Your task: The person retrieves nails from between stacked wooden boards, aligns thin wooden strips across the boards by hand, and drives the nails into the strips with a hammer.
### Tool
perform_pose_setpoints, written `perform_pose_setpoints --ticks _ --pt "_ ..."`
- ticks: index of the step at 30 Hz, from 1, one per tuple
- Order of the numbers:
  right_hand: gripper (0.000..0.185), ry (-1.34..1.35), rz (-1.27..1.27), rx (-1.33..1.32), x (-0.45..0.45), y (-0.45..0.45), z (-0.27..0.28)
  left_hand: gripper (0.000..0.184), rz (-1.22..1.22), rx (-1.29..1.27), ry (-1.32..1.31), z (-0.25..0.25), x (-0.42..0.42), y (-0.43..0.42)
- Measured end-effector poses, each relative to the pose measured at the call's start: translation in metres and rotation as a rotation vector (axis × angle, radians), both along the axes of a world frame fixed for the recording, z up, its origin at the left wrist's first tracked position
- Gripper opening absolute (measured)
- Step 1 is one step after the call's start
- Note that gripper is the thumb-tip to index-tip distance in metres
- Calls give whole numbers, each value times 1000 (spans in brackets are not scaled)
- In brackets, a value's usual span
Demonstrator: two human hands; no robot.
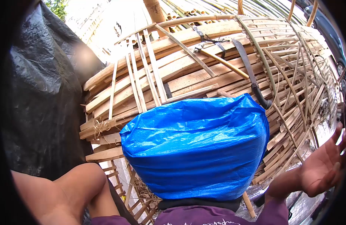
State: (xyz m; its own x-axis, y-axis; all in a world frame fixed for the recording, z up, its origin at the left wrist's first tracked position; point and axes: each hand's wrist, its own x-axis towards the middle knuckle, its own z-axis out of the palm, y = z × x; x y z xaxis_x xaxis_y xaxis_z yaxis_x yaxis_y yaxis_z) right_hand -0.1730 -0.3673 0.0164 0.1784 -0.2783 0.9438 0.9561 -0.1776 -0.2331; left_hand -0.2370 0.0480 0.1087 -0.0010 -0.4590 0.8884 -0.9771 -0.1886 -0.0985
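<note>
My right hand (323, 167) is raised at the far right with its fingers apart and the palm showing, holding nothing. My left arm (92, 180) is bent at the lower left, its hand out of sight. A shiny blue tarp (195, 150) covers my lap. Beyond it, a hammer (225, 64) with a wooden handle lies across the bamboo strips (173, 73). Beside the hammer is a machete (246, 62) with a dark curved handle. Neither tool is in a hand.
Black plastic sheeting (38, 97) hangs on the left. Thin slats (141, 71) lie crosswise over the strips. Bamboo poles (188, 18) are stacked at the back, near an upright post (155, 13). A parked vehicle (327, 30) stands at the upper right.
</note>
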Motion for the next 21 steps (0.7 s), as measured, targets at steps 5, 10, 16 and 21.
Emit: perform_pose_setpoints --ticks 5,10,16,21 --pt "42 -136 189 -149 2 16 47 41 -24 -11 -15 3 2 -5" --pt "39 -172 218 -170 -3 24 59 42 -29 -17 -20 6 -3 -4" --pt "36 -194 236 -175 -4 28 59 42 -22 -20 -42 4 -7 -9" --pt "34 -208 246 -182 -10 30 64 43 -10 -27 -31 2 -9 -9"
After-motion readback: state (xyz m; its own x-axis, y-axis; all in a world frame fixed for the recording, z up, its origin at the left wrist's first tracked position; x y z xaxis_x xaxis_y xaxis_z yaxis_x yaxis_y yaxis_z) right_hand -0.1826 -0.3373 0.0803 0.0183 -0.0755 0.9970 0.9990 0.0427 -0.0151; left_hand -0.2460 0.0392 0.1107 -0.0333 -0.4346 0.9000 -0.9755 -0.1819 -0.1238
